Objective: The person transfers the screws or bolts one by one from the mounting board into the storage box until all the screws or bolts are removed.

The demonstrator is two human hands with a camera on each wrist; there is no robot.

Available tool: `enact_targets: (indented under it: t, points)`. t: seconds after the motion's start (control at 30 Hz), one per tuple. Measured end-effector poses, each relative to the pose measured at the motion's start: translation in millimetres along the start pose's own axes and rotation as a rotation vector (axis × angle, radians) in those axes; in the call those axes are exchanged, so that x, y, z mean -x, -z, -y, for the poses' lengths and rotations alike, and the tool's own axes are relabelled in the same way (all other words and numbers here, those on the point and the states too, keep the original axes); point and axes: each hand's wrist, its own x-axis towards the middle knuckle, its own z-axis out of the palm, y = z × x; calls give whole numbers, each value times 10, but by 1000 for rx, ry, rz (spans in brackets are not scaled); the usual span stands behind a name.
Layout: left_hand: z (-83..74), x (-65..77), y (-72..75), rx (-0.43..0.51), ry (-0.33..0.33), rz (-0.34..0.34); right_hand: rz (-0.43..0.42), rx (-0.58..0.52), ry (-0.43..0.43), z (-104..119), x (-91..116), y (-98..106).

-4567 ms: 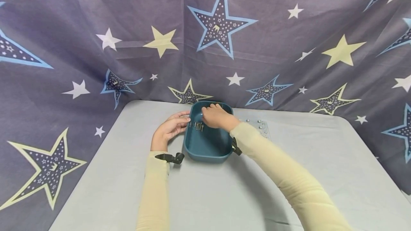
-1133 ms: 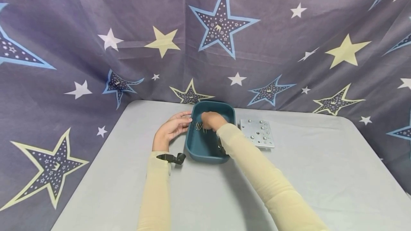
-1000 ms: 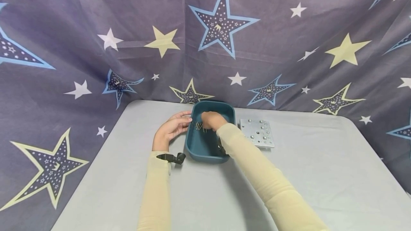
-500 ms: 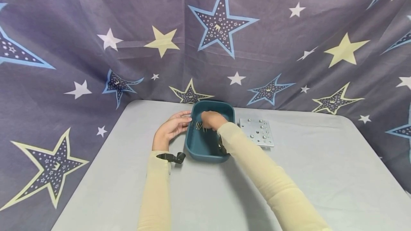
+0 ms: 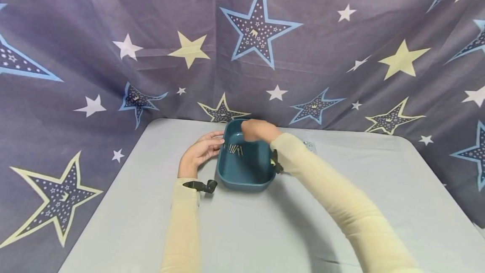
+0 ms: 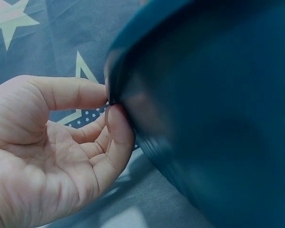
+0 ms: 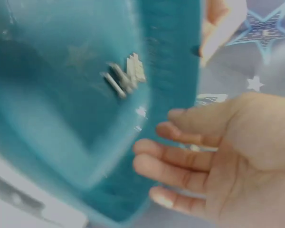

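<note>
A teal plastic bin point(image 5: 245, 167) stands at the back middle of the table. Several short metal pieces, probably screws point(image 5: 235, 149), lie in a loose row near its left wall; blur in the right wrist view point(image 7: 121, 78) hides their detail. My left hand point(image 5: 201, 151) holds the bin's left side at the rim, fingertips against the wall. Over the bin's far right part hovers my right hand point(image 5: 259, 130), fingers loosely bent and apart, with nothing seen between them. A metal plate point(image 5: 310, 145) lies right of the bin, mostly hidden by my right forearm.
The pale table point(image 5: 235, 231) spreads in front of the bin. Close behind its back edge hangs a dark star-printed cloth point(image 5: 322, 54). A black wrist mount sits on each of my sleeves point(image 5: 185, 222).
My right hand has lifted from the screws and moved back and right, leaving them in view. My right forearm now covers most of the metal plate. The left hand has stayed at the bin.
</note>
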Motion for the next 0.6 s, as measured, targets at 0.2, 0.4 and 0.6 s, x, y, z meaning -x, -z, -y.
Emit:
enact_targets:
  t: [0.2,0.4,0.6]
  points:
    - [20,-37,-33,-3,-14,12,-248,68,211,-301,459,98]
    - [14,-30,-18,-15,-18,1,-457,134,214,-647,794,-85]
    - [-5,-6,-15,-16,-13,10,-500,186,206,-955,1024,-341]
